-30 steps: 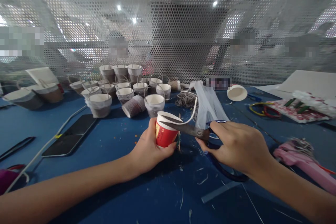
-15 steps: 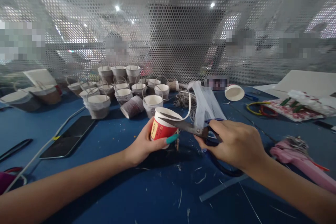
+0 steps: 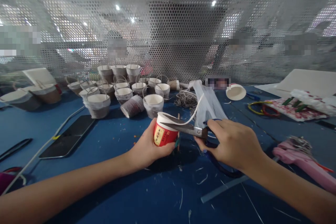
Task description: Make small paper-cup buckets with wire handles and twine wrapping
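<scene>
My left hand (image 3: 151,143) is closed around a red and white paper cup (image 3: 165,134), tilted a little. In my right hand (image 3: 233,143) is a pair of scissors (image 3: 187,130) with dark blue handles. Its blades lie at the cup's rim, one reaching over the mouth. A narrow curved strip of rim (image 3: 196,110) stands up to the right, still joined to the cup. Behind the scissors is a bunch of white translucent ribbon (image 3: 206,101), next to a heap of grey string (image 3: 186,98).
Several wrapped cups with handles (image 3: 98,106) stand at the back left. A phone (image 3: 68,137) and a white cable (image 3: 43,148) lie left. At right are a pink glue gun (image 3: 301,164) and another paper cup (image 3: 236,92). A perforated screen (image 3: 173,42) rises behind the blue table (image 3: 110,192).
My left hand has turned the cup slightly and shifted it a little right. The cut strip reaches farther right, and the scissors' blades look closer together.
</scene>
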